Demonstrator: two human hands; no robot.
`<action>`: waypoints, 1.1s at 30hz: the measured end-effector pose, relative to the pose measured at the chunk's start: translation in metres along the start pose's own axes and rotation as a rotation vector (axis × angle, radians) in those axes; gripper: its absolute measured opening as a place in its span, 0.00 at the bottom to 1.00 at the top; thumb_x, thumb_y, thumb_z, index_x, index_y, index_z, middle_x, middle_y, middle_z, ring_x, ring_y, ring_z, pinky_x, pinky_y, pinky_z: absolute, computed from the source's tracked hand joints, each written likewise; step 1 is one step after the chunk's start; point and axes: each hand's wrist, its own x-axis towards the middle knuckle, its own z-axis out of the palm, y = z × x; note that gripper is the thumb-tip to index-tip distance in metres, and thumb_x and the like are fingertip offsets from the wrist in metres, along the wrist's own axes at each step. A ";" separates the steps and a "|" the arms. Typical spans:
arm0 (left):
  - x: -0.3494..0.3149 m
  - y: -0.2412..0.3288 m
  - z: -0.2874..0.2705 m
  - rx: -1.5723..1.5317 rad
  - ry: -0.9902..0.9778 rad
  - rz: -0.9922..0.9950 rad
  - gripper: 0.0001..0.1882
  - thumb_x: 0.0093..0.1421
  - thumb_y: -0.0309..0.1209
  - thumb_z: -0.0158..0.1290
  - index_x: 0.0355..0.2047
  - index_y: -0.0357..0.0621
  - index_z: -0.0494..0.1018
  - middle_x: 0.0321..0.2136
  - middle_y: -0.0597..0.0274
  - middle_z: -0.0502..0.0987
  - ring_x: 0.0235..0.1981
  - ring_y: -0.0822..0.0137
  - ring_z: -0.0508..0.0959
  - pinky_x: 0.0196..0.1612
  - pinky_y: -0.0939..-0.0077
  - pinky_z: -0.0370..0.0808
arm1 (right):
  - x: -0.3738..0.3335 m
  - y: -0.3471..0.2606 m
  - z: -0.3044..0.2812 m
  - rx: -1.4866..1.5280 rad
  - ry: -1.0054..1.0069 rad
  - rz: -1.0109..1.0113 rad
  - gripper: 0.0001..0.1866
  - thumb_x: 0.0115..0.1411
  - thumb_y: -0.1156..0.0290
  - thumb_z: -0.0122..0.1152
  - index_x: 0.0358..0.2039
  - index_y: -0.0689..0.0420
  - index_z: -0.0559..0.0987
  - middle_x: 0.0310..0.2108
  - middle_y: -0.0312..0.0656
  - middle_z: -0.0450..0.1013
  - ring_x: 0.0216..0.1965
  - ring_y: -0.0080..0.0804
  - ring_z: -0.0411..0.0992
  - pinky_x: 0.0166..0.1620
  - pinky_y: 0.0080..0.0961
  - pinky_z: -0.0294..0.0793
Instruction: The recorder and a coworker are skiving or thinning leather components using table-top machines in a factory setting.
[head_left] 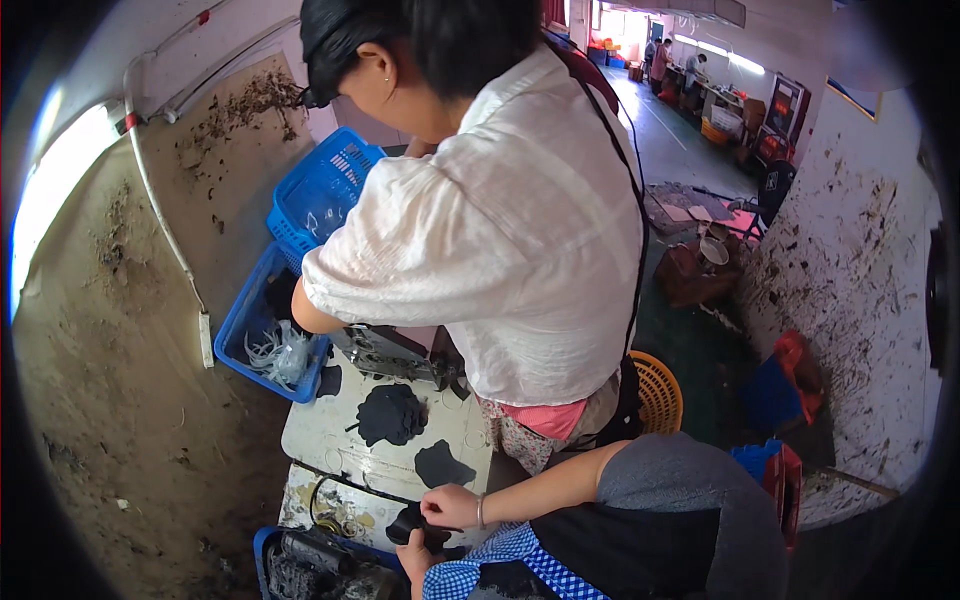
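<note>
Near the lower middle, my right hand (451, 507), with a bracelet at the wrist, pinches a small black piece of flat, soft-looking material (404, 524). My left hand (414, 558) grips the same piece from just below, its thumb against it. Part of the piece is hidden behind the fingers. Just beyond my hands, a single black cut piece (443, 464) lies flat on the pale tabletop (340, 440). Farther off is a stack of similar black pieces (391, 414), in a loose heap.
A co-worker in a white shirt (500, 230) bends over a metal machine (390, 355) on the table. Blue baskets (235, 345) stand at the left wall, one holding clear plastic. A blue bin (262, 550) with dark items sits at the near edge. A yellow basket (657, 395) stands right.
</note>
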 end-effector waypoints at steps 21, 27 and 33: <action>-0.032 0.018 -0.006 -0.168 -0.126 -0.025 0.17 0.54 0.20 0.49 0.46 0.36 0.67 0.39 0.57 0.74 0.38 0.64 0.76 0.41 0.69 0.76 | 0.021 -0.007 -0.014 0.968 -0.156 0.777 0.08 0.55 0.66 0.62 0.28 0.56 0.74 0.22 0.30 0.69 0.22 0.18 0.65 0.27 0.17 0.66; -0.033 0.029 -0.007 -0.241 -0.123 -0.150 0.17 0.58 0.25 0.52 0.48 0.35 0.67 0.39 0.53 0.75 0.39 0.63 0.76 0.41 0.67 0.76 | 0.033 -0.023 -0.063 0.988 -0.172 0.798 0.05 0.55 0.73 0.59 0.31 0.61 0.75 0.30 0.39 0.75 0.32 0.24 0.74 0.36 0.19 0.73; -0.030 0.018 0.002 -0.159 -0.118 0.027 0.16 0.54 0.20 0.54 0.45 0.37 0.70 0.38 0.58 0.76 0.37 0.68 0.77 0.40 0.74 0.76 | 0.002 -0.032 -0.033 0.809 -0.450 0.707 0.12 0.50 0.80 0.64 0.37 0.66 0.75 0.34 0.42 0.75 0.35 0.24 0.74 0.40 0.20 0.74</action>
